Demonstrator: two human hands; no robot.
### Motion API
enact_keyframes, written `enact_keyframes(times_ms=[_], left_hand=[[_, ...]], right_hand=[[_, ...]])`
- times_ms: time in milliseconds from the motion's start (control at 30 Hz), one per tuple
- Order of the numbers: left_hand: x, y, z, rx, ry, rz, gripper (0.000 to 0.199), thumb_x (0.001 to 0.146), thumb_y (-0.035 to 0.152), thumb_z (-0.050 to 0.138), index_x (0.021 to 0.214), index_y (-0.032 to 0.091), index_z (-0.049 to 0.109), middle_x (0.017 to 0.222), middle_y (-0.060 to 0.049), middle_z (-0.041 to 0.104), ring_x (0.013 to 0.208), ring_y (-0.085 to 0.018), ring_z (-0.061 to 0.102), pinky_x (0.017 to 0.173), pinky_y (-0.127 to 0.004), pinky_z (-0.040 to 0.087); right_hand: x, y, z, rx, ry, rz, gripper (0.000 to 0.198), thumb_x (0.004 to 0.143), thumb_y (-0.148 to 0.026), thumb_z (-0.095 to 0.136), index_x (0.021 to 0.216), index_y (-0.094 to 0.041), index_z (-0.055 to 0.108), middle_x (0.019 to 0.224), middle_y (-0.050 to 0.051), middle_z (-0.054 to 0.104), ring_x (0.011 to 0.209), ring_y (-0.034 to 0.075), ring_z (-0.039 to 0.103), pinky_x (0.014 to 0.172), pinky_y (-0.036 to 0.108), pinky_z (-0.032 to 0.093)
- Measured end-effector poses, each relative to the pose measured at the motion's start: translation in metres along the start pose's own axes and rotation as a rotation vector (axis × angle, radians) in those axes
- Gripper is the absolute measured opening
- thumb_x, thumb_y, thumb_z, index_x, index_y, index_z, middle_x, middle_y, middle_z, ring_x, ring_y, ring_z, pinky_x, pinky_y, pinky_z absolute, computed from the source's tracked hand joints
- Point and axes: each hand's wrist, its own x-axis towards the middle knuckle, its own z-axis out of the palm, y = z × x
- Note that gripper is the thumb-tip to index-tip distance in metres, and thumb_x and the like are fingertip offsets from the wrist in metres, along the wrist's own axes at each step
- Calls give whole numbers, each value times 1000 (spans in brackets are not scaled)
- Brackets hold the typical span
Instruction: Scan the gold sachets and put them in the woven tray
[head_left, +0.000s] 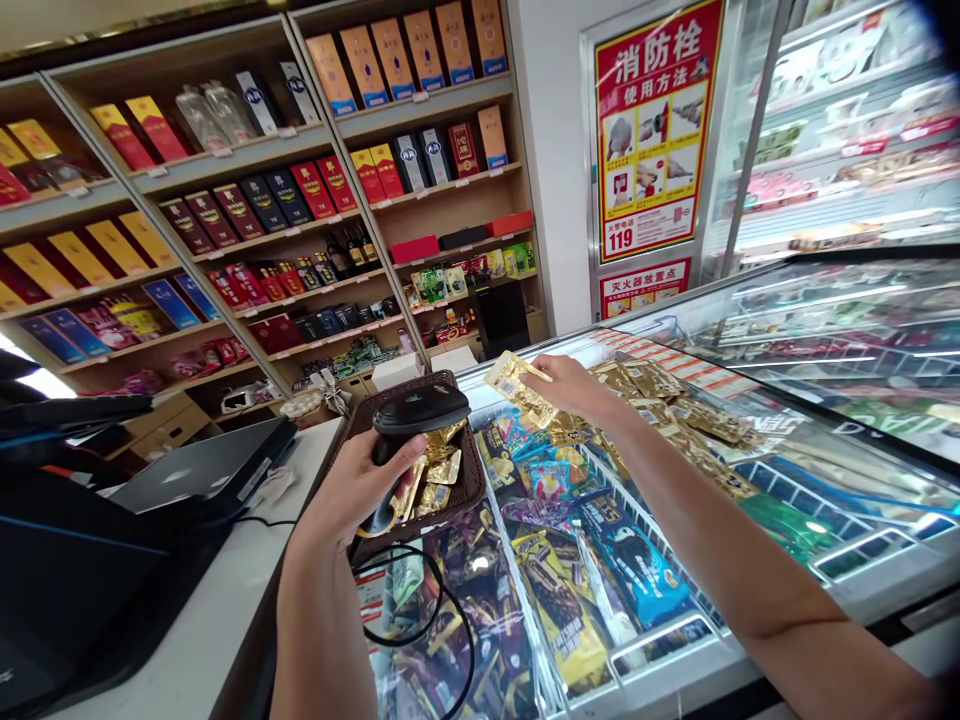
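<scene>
My left hand (364,487) is wrapped round the handle of a black barcode scanner (420,408), whose head points to the right. Its black cable (442,590) loops down over the freezer glass. In my right hand (566,388) is a gold foil packet (517,388), pinched at its right end, with a printed barcode facing me. Behind and below the scanner, a brown woven basket (471,480) holds several gold packets (442,470). More gold packets (675,410) lie in a pile on the freezer glass, right of my right hand and partly behind my forearm.
Under me stands a chest freezer (517,560) with wire baskets of wrapped ice creams (559,610). A white counter (247,560) with a black checkout machine (75,540) is at the left. Shelves of boxed goods (277,200) line the back wall, beside a red poster (656,130).
</scene>
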Motion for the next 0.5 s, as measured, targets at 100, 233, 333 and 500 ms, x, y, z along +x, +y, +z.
enact_keyframes(times_ms=[100,233,333,500], left_hand=[[0,-1,-2,10,9,-22,45,77,62,66,77,18,54,54,2,55,46,-10,46,45,-22,34],[0,-9,-14,34,54,-53,46,76,62,67,82,18,56,56,2,56,49,-12,50,47,-22,36],[0,-21,-30,61,159,-94,48,74,64,68,87,19,60,58,1,58,51,-13,52,47,-22,37],[-7,-32,-51,17,320,-91,53,69,68,69,87,18,63,62,-1,60,54,-16,55,49,-24,39]], right_hand=[[2,3,2,-10,-4,-16,27,93,-40,53,97,-17,67,90,7,70,74,17,63,58,22,37],[2,5,11,-54,-46,-15,28,93,-40,52,103,-17,65,93,8,71,76,18,65,59,22,38],[-3,0,31,-83,-120,-12,28,93,-36,53,108,-16,64,99,11,71,78,19,66,60,23,40],[6,-20,94,28,-313,-57,20,89,-30,58,98,-14,66,90,11,72,60,17,66,54,24,43]])
